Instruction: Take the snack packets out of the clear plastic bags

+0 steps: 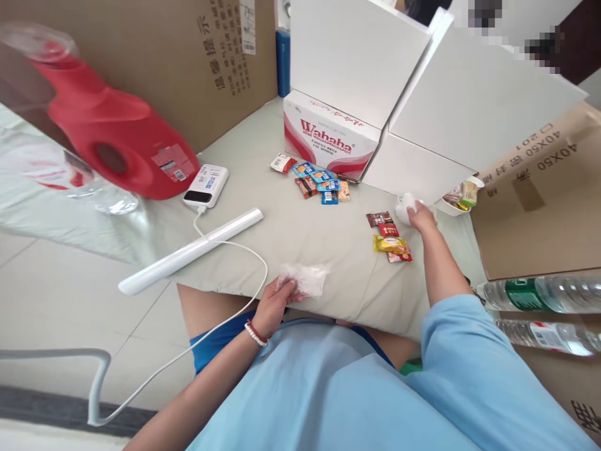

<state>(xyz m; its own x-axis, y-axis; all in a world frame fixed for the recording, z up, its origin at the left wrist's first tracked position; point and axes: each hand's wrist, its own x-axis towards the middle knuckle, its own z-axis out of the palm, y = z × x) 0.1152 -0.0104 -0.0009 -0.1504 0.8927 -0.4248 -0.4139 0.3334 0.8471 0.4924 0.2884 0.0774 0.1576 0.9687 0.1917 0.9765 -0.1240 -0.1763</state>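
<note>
My left hand [276,302] is closed on a small clear plastic bag [310,279] at the front edge of the cloth-covered table. Off to the right, my right hand [422,219] grips a white crumpled bundle [404,208]; whether it is plastic or tissue I cannot tell. Just left of that bundle lies a short column of wrapped snacks, with a brown packet [379,219], a red one [389,230] and a yellow one [389,243]. A white bowl [453,208] of small packets stands beyond my right hand, partly behind a white panel.
Several snack packets [323,177] lie before a Wahaha box [328,134]. A white bar lamp [192,250], its cable, a power bank [206,186] and a red jug [124,134] occupy the left. Water bottles [539,294] and a carton [539,194] are at the right.
</note>
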